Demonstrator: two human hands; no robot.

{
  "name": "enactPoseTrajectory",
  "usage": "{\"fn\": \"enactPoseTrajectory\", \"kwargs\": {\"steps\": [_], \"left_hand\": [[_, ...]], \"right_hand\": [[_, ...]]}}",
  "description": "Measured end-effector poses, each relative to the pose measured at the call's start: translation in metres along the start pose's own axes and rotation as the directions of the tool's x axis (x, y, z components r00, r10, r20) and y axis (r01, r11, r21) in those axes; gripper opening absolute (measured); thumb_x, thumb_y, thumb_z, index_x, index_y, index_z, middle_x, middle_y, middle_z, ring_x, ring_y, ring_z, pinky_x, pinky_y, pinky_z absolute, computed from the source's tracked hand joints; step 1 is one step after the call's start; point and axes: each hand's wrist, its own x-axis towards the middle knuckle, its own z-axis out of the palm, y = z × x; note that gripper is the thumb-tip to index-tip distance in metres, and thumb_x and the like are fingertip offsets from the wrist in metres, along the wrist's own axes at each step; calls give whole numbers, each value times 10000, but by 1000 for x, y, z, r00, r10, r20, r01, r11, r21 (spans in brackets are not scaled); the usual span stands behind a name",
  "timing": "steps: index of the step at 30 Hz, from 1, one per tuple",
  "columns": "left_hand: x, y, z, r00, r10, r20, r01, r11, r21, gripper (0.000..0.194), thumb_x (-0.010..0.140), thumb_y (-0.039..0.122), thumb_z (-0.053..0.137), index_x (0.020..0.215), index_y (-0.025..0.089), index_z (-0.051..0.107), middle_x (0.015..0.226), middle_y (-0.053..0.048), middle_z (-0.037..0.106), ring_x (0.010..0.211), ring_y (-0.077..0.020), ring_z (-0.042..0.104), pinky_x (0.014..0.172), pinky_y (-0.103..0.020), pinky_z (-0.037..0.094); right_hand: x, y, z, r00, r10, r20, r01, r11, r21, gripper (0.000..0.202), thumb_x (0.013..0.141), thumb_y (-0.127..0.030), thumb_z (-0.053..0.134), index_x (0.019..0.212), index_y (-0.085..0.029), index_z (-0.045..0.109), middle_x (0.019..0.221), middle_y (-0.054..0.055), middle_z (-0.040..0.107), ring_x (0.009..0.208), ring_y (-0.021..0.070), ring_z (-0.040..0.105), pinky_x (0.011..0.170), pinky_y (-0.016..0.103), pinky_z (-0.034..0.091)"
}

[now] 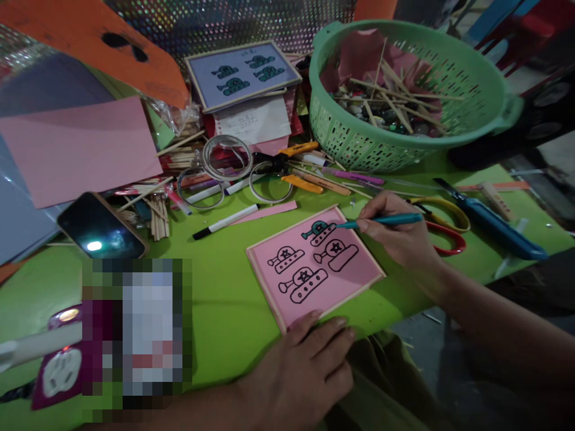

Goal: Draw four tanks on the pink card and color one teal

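A teal felt-tip pen (381, 220) is pinched in my right hand (398, 236), its tip touching a tank drawing on a pink card (265, 257). The card has thin wooden strips along its edges and several black-outlined tanks with stars. The upper tank (318, 231) is partly coloured teal; the others show only outlines. My left hand (309, 359) lies over the card's near edge, fingers stretched out and holding nothing. A black-capped white marker (227, 221) and a pink paper strip (269, 212) lie just beyond the card.
A green basket (332, 126) holding sticks stands at the back right. Behind the card are a framed blue card (245, 75), tape rolls (226, 157) and orange-handled pliers (299, 164). Scissors (442, 233) and a blue cutter (498, 224) lie right; a phone (102, 224) and power socket (63, 368) left.
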Motion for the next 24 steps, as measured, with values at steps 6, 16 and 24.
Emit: {"fn": "enactPoseTrajectory", "kwargs": {"steps": [6, 16, 24], "left_hand": [[0, 0, 0, 1000, 4, -22, -4, 1000, 9, 246, 1073, 316, 495, 1197, 219, 684, 1512, -54, 596, 1422, -256, 507, 1177, -446, 306], [0, 0, 3, 997, -6, -81, 7, 1000, 14, 190, 1053, 327, 542, 1134, 225, 680, 1461, -36, 643, 1386, -244, 545, 1176, -433, 306], [0, 1, 4, 997, -12, -82, 14, 1000, 22, 196, 1069, 322, 514, 1136, 231, 674, 1458, -20, 646, 1387, -238, 548, 1182, -431, 292]], "right_hand": [[1, 2, 0, 1000, -5, 2, 5, 1000, -5, 115, 779, -208, 707, 726, -244, 611, 669, -34, 597, 588, 139, 504, 543, 307, 363], [-1, 0, -1, 1000, 8, 16, -8, 1000, -6, 132, 771, -217, 716, 703, -235, 604, 635, -41, 576, 575, 132, 487, 535, 288, 348], [-3, 1, -1, 998, 18, 55, -19, 999, 31, 136, 789, -192, 726, 722, -230, 614, 646, -45, 568, 579, 119, 464, 539, 284, 328]]}}
